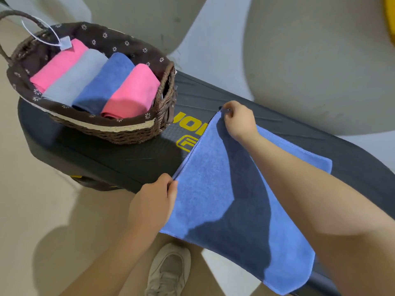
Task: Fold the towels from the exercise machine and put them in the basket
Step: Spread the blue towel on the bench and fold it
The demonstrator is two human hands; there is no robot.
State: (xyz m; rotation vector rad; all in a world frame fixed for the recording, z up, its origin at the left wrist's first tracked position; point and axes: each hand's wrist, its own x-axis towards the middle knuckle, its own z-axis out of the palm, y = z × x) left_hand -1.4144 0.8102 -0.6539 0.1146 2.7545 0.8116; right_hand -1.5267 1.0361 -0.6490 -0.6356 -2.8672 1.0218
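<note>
Here the blue towel (215, 189) lies between both hands, left hand (152, 201) and right hand (239, 120) pinching its edge corners.

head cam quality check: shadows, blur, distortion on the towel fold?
Head view: hard arm shadows cross the blue towel, darkening its middle; the left hand and right hand pinching its edge stay sharp; wide-angle bending curves the exercise machine; the basket is evenly lit, without glare.

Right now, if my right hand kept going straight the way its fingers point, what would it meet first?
Probably the yellow lettering on the black exercise machine, then the wicker basket. The right hand points left toward it; depth is unclear.
</note>
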